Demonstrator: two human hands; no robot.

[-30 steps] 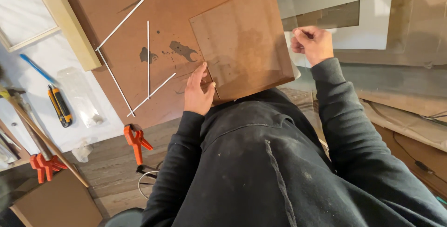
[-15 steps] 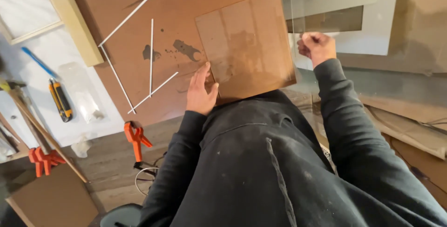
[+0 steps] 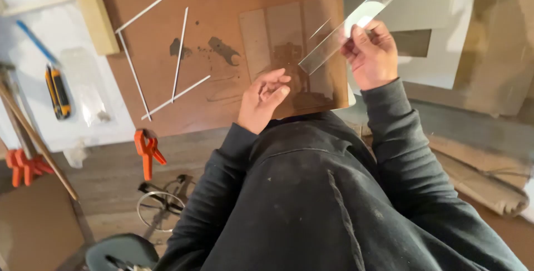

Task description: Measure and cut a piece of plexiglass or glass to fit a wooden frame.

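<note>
My right hand [image 3: 371, 54] pinches a clear rigid pane [image 3: 356, 18] by its right edge and holds it tilted up, almost edge-on to the camera. Its lower corner points down toward my left hand [image 3: 264, 98]. That hand hovers with its fingers apart just below the corner and grips nothing. Under both hands a brown rectangular panel [image 3: 289, 37] lies flat on a larger brown hardboard sheet [image 3: 222, 15]. My dark sleeves and torso fill the lower half of the view.
Several thin white strips [image 3: 178, 54] lie on the hardboard at left. A wooden batten [image 3: 92, 9], a yellow-black utility knife [image 3: 58, 90] and orange clamps [image 3: 147, 151] sit further left. A white board with a cut-out [image 3: 428, 43] lies at right.
The clear pane has swung from lying flat over the panel to steeply tilted in my right hand. My left hand has let go of its lower left edge.
</note>
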